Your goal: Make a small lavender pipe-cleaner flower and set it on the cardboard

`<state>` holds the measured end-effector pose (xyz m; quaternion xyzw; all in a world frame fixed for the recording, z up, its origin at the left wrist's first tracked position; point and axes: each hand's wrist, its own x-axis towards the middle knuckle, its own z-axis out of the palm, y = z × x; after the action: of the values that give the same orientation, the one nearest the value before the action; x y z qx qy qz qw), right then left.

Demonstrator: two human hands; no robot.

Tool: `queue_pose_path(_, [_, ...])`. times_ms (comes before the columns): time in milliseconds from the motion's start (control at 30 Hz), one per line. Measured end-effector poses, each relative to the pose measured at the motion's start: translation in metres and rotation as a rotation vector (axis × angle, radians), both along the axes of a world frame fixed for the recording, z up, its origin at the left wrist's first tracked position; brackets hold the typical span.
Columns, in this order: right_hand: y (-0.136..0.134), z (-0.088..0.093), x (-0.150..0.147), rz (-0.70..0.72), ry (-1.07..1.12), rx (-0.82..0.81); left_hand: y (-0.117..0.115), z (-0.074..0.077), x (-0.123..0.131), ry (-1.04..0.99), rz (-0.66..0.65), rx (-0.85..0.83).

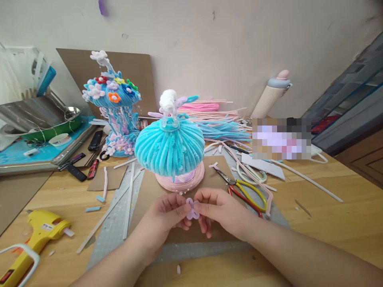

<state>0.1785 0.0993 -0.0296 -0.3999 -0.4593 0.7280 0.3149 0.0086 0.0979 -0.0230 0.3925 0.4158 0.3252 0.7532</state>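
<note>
Both hands meet near the middle of the wooden surface [329,223], low in the view. The left hand [166,213] and the right hand [220,209] each pinch one side of a lilac piece [192,209], a small fuzzy shape with looped lobes. Thumb and forefinger of each hand are closed on it, so both grips hold the same piece. The other fingers are curled under. The piece is held just above a brown card [149,191], which lies on a grey mat [116,223].

Just beyond the hands stands a doll [169,147] with a wide turquoise skirt of fuzzy stems and a white top. It sits on a round pink base [191,181]. The lilac piece is near the base's front edge but not touching it.

To the right of the base lie pliers [247,193] with yellow and red handles. At the far left stands a blue tree [115,115] dotted with coloured flowers. A pile of stems [218,119], pink and blue, lies behind the doll against the wall. A pale bottle [271,97] leans at the far right. A yellow glue gun [36,235] lies at the near left, well apart from the hands.
</note>
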Motion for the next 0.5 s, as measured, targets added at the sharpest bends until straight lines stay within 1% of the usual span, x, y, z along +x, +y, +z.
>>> queue_pose_path(100, [-0.004,-0.003,0.000,-0.081,0.036,0.004,-0.002,-0.004,0.006,0.041,0.004,0.008])
queue_pose_path(167, [-0.006,-0.006,-0.002,-0.105,0.062,0.006,-0.002,-0.005,0.009,0.045,0.037,0.018])
queue_pose_path(233, [-0.007,-0.008,-0.004,-0.113,0.061,0.000,-0.002,-0.004,0.010,0.047,0.079,0.031])
queue_pose_path(333, [-0.006,-0.010,-0.005,-0.120,0.018,-0.010,-0.002,-0.003,0.010,0.060,0.088,0.061])
queue_pose_path(433, [-0.006,-0.012,-0.005,-0.111,0.010,-0.011,-0.001,-0.008,0.008,0.074,0.098,0.110])
queue_pose_path(500, [-0.005,-0.012,-0.005,-0.120,0.002,0.008,-0.001,-0.014,0.008,0.059,0.137,0.118])
